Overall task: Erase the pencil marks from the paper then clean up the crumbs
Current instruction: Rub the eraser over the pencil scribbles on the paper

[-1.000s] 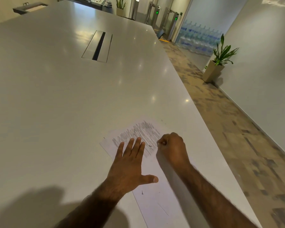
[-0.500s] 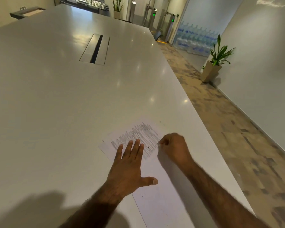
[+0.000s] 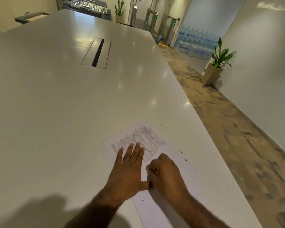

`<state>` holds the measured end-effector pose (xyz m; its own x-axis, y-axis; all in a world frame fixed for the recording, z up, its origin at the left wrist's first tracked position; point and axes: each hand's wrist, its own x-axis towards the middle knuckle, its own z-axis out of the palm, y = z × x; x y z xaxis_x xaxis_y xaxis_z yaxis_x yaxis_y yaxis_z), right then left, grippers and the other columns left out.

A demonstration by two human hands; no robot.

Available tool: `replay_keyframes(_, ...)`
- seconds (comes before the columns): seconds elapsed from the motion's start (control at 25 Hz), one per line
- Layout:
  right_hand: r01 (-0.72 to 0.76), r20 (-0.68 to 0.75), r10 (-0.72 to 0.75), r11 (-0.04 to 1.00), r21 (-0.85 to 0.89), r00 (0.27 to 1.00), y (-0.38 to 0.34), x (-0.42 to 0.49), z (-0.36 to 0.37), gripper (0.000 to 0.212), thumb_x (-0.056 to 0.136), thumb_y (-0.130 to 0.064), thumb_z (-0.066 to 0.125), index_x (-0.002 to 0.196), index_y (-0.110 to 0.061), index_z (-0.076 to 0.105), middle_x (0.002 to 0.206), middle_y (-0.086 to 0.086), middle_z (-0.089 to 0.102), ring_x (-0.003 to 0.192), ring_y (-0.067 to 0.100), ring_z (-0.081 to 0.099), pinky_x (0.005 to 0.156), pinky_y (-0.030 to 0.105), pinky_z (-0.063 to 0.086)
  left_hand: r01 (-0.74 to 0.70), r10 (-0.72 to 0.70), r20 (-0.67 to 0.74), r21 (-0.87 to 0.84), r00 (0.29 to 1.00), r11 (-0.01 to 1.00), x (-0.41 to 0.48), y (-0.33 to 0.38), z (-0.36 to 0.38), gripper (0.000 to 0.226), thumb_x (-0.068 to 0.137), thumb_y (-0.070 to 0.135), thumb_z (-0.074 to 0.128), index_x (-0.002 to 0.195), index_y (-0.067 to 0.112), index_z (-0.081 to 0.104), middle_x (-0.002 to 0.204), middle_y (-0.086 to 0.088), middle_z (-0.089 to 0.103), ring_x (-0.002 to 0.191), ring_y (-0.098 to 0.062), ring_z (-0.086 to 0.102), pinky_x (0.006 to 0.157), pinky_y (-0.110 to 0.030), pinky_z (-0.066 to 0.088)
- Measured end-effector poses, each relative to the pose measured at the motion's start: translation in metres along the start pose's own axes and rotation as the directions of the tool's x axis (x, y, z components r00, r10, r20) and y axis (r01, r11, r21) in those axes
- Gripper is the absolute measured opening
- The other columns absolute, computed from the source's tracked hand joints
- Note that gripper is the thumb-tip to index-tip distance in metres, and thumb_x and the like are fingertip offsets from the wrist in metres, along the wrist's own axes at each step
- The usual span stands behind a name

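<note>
Early on: most pencil marks (image 3: 138,139) remain on paper (image 3: 156,209), crumbs (image 3: 181,152) unswept; left hand (image 3: 128,170) flat/wide, right hand (image 3: 164,173) fisted, prob. w/ eraser, can't tell.

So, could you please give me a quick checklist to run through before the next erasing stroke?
1. Paper pinned flat by the left hand: ok.
2. Right hand over the paper, closed as if gripping: ok.
3. Eraser itself in view: cannot tell, only a blurred pale tip shows.
4. Pencil marks erased: not ok, a dense scribble is there.
5. Crumbs cleared: not ok, dark bits lie around.
</note>
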<state>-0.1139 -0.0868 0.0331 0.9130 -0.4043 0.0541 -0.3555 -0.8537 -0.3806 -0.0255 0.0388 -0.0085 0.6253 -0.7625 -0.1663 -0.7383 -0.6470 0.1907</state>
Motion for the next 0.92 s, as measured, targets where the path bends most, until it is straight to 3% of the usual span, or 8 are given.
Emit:
replay_keyframes(0.04, 0.036, 0.013, -0.035, 0.999, -0.009, 0.999, 0.0, -0.004, -0.001, 0.016, 0.086, -0.013, 0.064, 0.072, -0.017, 0.07, 0.073, -0.006, 0.053, 0.068, 0.007, 0.053, 0.057, 0.022, 0.045, -0.004, 0.004, -0.003, 0.003, 1.0, 1.0, 0.001, 0.0, 0.0, 0.121, 0.059, 0.093, -0.008, 0.151, 0.02, -0.034, 0.162, -0.003, -0.038, 0.149, -0.024, -0.035, 0.123, -0.053, -0.015)
replay_keyframes(0.2, -0.172, -0.159, 0.173, 0.985, 0.018, 0.972, 0.023, 0.062, -0.02, 0.017, 0.088, -0.01, 0.064, 0.073, -0.016, 0.071, 0.079, 0.0, 0.061, 0.07, 0.011, 0.062, 0.055, 0.017, 0.038, 0.013, -0.013, 0.001, -0.031, 1.0, 0.999, 0.002, 0.0, 0.002, 0.129, 0.063, 0.103, 0.003, 0.157, 0.021, -0.026, 0.16, 0.0, -0.039, 0.149, -0.022, -0.035, 0.121, -0.051, -0.022)
replay_keyframes(0.28, -0.171, -0.197, 0.168, 0.985, 0.003, 0.966, 0.023, 0.068, -0.021, 0.016, 0.09, -0.014, 0.064, 0.076, -0.013, 0.072, 0.082, 0.002, 0.061, 0.072, 0.015, 0.062, 0.055, 0.017, 0.037, 0.01, -0.01, -0.015, -0.045, 1.0, 0.999, 0.001, -0.001, 0.002, 0.13, 0.06, 0.103, 0.001, 0.158, 0.021, -0.026, 0.161, 0.001, -0.038, 0.149, -0.021, -0.035, 0.121, -0.05, -0.022)
replay_keyframes(0.36, -0.083, -0.118, 0.078, 0.996, -0.043, 0.99, 0.01, 0.036, -0.007, 0.015, 0.09, -0.015, 0.064, 0.077, -0.015, 0.072, 0.079, -0.001, 0.056, 0.07, 0.012, 0.057, 0.054, 0.015, 0.036, -0.006, 0.005, -0.032, -0.044, 0.999, 0.999, 0.0, 0.0, 0.004, 0.131, 0.058, 0.103, -0.01, 0.158, 0.02, -0.025, 0.163, 0.0, -0.036, 0.149, -0.022, -0.035, 0.122, -0.05, -0.02)
replay_keyframes(0.48, 0.057, -0.008, -0.057, 0.998, -0.04, 0.998, -0.002, -0.008, -0.002, 0.017, 0.091, -0.016, 0.063, 0.076, -0.015, 0.071, 0.077, -0.003, 0.053, 0.071, 0.012, 0.053, 0.06, 0.025, 0.046, -0.014, 0.011, -0.066, -0.034, 0.998, 0.999, 0.0, -0.001, 0.005, 0.128, 0.06, 0.1, -0.013, 0.159, 0.019, -0.022, 0.165, -0.003, -0.031, 0.149, -0.022, -0.033, 0.123, -0.05, -0.018)
replay_keyframes(0.6, -0.091, -0.164, 0.086, 0.995, -0.028, 0.983, 0.013, 0.044, -0.014, 0.019, 0.093, -0.017, 0.063, 0.075, -0.014, 0.067, 0.076, -0.005, 0.052, 0.065, 0.009, 0.055, 0.057, 0.019, 0.045, 0.006, -0.008, -0.031, -0.045, 1.0, 0.999, 0.001, 0.0, 0.003, 0.129, 0.062, 0.102, 0.001, 0.158, 0.02, -0.024, 0.162, 0.0, -0.037, 0.15, -0.023, -0.034, 0.121, -0.05, -0.022)
replay_keyframes(0.68, -0.148, -0.212, 0.14, 0.989, -0.023, 0.967, 0.022, 0.074, -0.024, 0.016, 0.092, -0.017, 0.067, 0.077, -0.013, 0.069, 0.08, 0.0, 0.059, 0.066, 0.012, 0.061, 0.057, 0.023, 0.052, 0.024, -0.025, -0.019, -0.043, 1.0, 0.999, 0.001, 0.001, 0.002, 0.13, 0.062, 0.103, 0.004, 0.158, 0.021, -0.024, 0.162, 0.0, -0.037, 0.15, -0.023, -0.032, 0.12, -0.05, -0.023)
replay_keyframes(0.92, -0.048, -0.08, 0.049, 0.999, 0.014, 0.996, 0.006, -0.007, 0.002, 0.017, 0.092, -0.013, 0.062, 0.076, -0.014, 0.065, 0.078, -0.005, 0.05, 0.066, 0.007, 0.051, 0.058, 0.025, 0.045, -0.005, 0.004, -0.031, -0.041, 1.0, 0.999, -0.001, 0.0, 0.001, 0.128, 0.047, 0.096, -0.02, 0.149, 0.021, -0.034, 0.162, -0.002, -0.037, 0.149, -0.023, -0.034, 0.122, -0.051, -0.019)
